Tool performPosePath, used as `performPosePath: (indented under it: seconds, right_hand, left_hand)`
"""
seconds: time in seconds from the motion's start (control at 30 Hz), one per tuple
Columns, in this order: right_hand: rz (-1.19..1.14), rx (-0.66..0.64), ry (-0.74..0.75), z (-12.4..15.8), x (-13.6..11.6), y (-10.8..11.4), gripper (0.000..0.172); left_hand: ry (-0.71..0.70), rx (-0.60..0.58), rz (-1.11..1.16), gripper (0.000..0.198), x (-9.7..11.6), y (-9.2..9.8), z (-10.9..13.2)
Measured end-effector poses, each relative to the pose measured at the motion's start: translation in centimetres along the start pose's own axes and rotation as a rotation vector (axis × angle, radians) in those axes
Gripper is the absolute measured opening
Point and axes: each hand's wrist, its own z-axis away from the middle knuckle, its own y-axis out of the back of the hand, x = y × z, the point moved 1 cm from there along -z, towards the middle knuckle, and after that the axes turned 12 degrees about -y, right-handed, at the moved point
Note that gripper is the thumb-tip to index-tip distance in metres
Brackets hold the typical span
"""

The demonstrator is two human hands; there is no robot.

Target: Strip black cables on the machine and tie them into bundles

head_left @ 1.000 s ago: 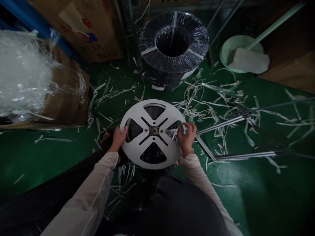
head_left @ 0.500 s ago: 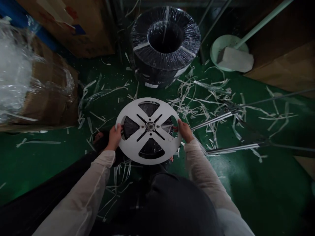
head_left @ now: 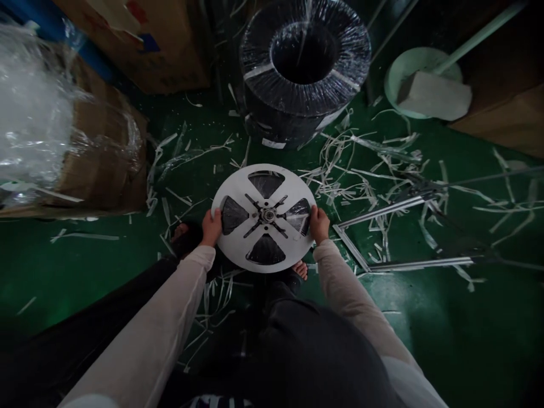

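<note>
A round white reel flange (head_left: 229,252) with several wedge-shaped openings lies face up in front of me, above my feet. At its middle sits a metal hub (head_left: 268,215), with dark arms showing in the slots around it. Through the openings shows a black coil in shiny plastic wrap (head_left: 267,249); the rest of it is hidden. My left hand (head_left: 211,228) grips the flange's left edge, thumb on top. On the opposite edge, my right hand (head_left: 320,225) is closed the same way, its fingertips out of sight below.
Another black wrapped coil (head_left: 259,107) stands just ahead. White strap scraps (head_left: 340,170) litter the green floor. A metal frame (head_left: 395,204) lies at right, near a green dustpan (head_left: 393,85) with a pale block (head_left: 437,96). Cardboard boxes (head_left: 102,187) stand at left.
The flange now sits lower over the hub, whose arms show through its slots, and its openings have turned slightly. Both hands stay on the rim. The whole view has shifted a little.
</note>
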Motion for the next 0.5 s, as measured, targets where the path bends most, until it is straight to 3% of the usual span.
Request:
performPosePath:
  seconds: [0.1, 0.17, 0.23, 0.3, 0.4, 0.5]
  right_hand:
    - [0.02, 0.085, 0.081, 0.4, -1.4, 0.8, 0.051]
    - [0.102, 0.162, 0.246, 1.8, -2.7, 1.3, 0.052]
    - [0.247, 0.146, 0.469, 3.8, -4.2, 1.4, 0.052]
    - [0.391, 0.051, 0.641, 5.7, -5.5, 0.9, 0.049]
    - [0.512, -0.029, 0.717, 7.3, -6.7, -0.2, 0.049]
    - [0.532, -0.048, 0.694, 7.1, -6.8, -0.8, 0.051]
  left_hand:
    - [-0.038, 0.03, -0.073, 0.053, 1.1, 0.9, -0.6]
    - [-0.185, -0.017, -0.192, 0.063, 2.5, 1.4, -0.5]
    - [-0.448, -0.183, -0.359, 0.061, 4.0, 1.4, -0.1]
    - [-0.669, -0.389, -0.508, 0.057, 5.1, 0.7, 0.3]
    - [-0.707, -0.569, -0.599, 0.062, 5.5, -0.5, 0.4]
    - [-0.666, -0.62, -0.602, 0.066, 5.4, -1.2, -0.1]
